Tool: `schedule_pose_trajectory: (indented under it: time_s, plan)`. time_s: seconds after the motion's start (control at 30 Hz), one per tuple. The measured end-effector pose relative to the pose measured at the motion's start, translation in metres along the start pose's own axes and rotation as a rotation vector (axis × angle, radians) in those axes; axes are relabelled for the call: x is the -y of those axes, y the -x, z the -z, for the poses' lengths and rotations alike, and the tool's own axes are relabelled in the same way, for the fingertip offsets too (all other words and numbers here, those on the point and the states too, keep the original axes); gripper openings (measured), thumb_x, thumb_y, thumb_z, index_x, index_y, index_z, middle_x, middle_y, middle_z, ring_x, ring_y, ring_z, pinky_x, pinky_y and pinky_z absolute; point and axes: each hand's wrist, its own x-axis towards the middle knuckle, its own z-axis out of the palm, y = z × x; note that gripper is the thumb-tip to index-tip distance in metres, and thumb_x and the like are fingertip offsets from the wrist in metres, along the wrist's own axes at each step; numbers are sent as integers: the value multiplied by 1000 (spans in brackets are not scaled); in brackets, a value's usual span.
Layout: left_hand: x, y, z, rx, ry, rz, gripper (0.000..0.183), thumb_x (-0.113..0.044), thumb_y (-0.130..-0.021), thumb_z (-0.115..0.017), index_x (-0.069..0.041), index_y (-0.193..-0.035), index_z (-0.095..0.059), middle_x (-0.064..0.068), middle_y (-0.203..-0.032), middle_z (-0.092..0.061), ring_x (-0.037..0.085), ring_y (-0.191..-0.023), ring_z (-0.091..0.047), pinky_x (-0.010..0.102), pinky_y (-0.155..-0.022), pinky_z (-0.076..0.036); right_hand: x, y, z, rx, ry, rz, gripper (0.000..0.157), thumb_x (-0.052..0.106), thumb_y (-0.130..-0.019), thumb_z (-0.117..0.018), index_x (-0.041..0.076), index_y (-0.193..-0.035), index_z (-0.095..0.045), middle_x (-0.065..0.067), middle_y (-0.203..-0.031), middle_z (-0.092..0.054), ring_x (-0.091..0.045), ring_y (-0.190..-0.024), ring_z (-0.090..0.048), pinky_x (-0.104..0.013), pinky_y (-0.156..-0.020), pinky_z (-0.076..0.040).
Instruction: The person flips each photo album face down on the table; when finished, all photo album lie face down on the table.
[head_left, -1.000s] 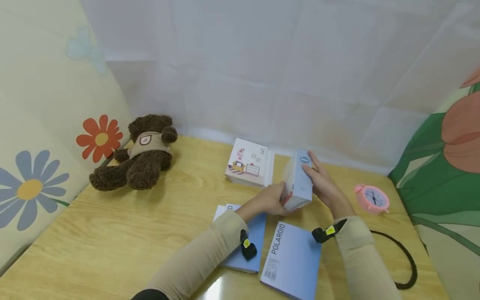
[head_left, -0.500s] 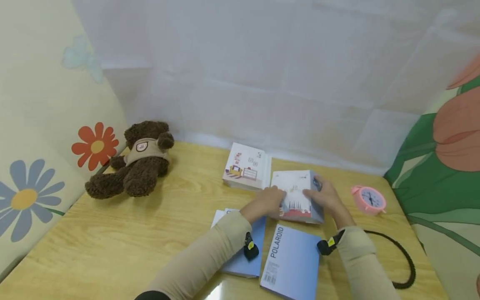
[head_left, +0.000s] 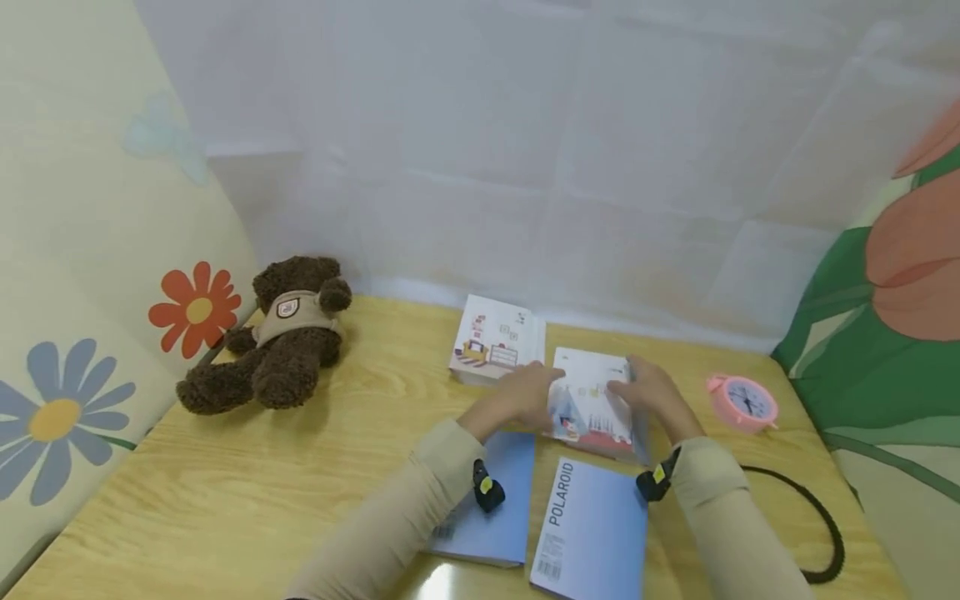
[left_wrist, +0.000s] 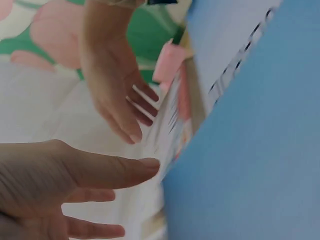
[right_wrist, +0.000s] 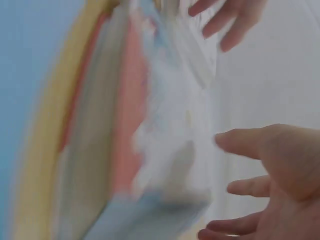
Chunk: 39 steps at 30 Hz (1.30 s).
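A thick white illustrated book (head_left: 592, 396), with red along its near edge, lies flat on the table in the head view. My left hand (head_left: 525, 394) hovers at its left side, thumb extended over the cover. At the opposite side is my right hand (head_left: 654, 396), its thumb near the cover. In the left wrist view my left hand (left_wrist: 75, 182) has straight fingers, apart from the book. The right wrist view shows my right hand (right_wrist: 280, 175) with spread fingers and a gap to the blurred book (right_wrist: 170, 115). Neither hand grips anything.
Another white illustrated book (head_left: 495, 337) lies just behind left. Two blue books, one left (head_left: 502, 508) and one marked POLAROID (head_left: 592, 529), lie in front. A pink alarm clock (head_left: 742, 402) and black cord (head_left: 828, 533) are right; a brown teddy bear (head_left: 296, 333) sits left.
The book was held upright between both hands, then laid down flat with its white cover up. Both hands have let go and moved slightly apart from it.
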Motion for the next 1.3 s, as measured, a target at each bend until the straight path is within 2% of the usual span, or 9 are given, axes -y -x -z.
schedule_pose_trajectory:
  time_s: [0.13, 0.27, 0.53, 0.63, 0.73, 0.9, 1.03, 1.2, 1.3]
  plan:
    - [37, 11, 26, -150, 63, 74, 92, -22, -69, -87, -11, -149, -44, 18, -144, -48, 36, -128, -47, 51, -105, -42, 37, -18, -5, -26, 33, 103, 72, 32, -97, -56, -8, -151, -29, -34, -151, -32, -51, -138, -30, -58, -115, -24]
    - [74, 24, 38, -270, 177, 172, 104, -20, -65, -92, -7, -152, -37, 22, -146, -43, 40, -132, -39, 55, -109, -34, 73, -37, -20, 21, 2, 162, 75, 39, -99, -53, -4, -154, -25, -31, -155, -26, -49, -142, -24, -59, -116, -20]
    - [122, 21, 17, -307, 397, 177, 92, -12, -55, -96, -7, -134, -49, 9, -122, -58, 30, -116, -52, 52, -107, -38, 103, -71, -53, 58, 19, 172, 84, 46, -99, -52, -14, -150, -23, -35, -152, -28, -48, -141, -26, -52, -117, -21]
    - [130, 19, 8, -313, 414, 202, 97, -16, -56, -96, -8, -139, -47, 9, -127, -57, 32, -121, -50, 55, -111, -32, 106, -80, -63, 63, 6, 159, 86, 48, -98, -54, -14, -149, -24, -36, -150, -30, -49, -140, -29, -52, -116, -24]
    - [133, 19, 3, -307, 400, 224, 104, -19, -59, -95, -8, -147, -41, 14, -142, -51, 41, -138, -33, 60, -115, -15, 106, -88, -71, 75, -35, 156, 86, 46, -97, -57, -13, -150, -25, -36, -149, -33, -48, -139, -32, -53, -116, -26]
    - [130, 18, 0, -300, 366, 217, 101, -18, -66, -92, -9, -151, -38, 12, -154, -41, 50, -146, -7, 64, -114, 0, 101, -93, -76, 97, -43, 163, 85, 44, -97, -56, -9, -153, -20, -31, -156, -22, -46, -146, -15, -55, -119, -13]
    - [128, 15, -3, -323, 342, 226, 92, -20, -72, -89, -10, -150, -41, 12, -152, -43, 50, -145, -11, 65, -114, -4, 100, -93, -76, 99, 23, 171, 82, 44, -99, -55, -7, -154, -21, -30, -157, -20, -46, -147, -10, -57, -118, -9]
    - [125, 19, -3, -370, 383, 222, 84, -11, -68, -90, -4, -142, -49, 15, -137, -57, 40, -132, -44, 58, -113, -22, 104, -89, -79, 97, 43, 178, 80, 42, -98, -57, -10, -151, -27, -33, -153, -27, -47, -144, -21, -54, -118, -17]
    - [125, 28, -3, -382, 424, 228, 84, -5, -63, -90, -1, -138, -51, 15, -129, -61, 35, -121, -54, 52, -110, -34, 108, -82, -84, 92, 32, 181, 80, 41, -97, -59, -11, -149, -29, -33, -152, -31, -47, -142, -26, -53, -117, -21]
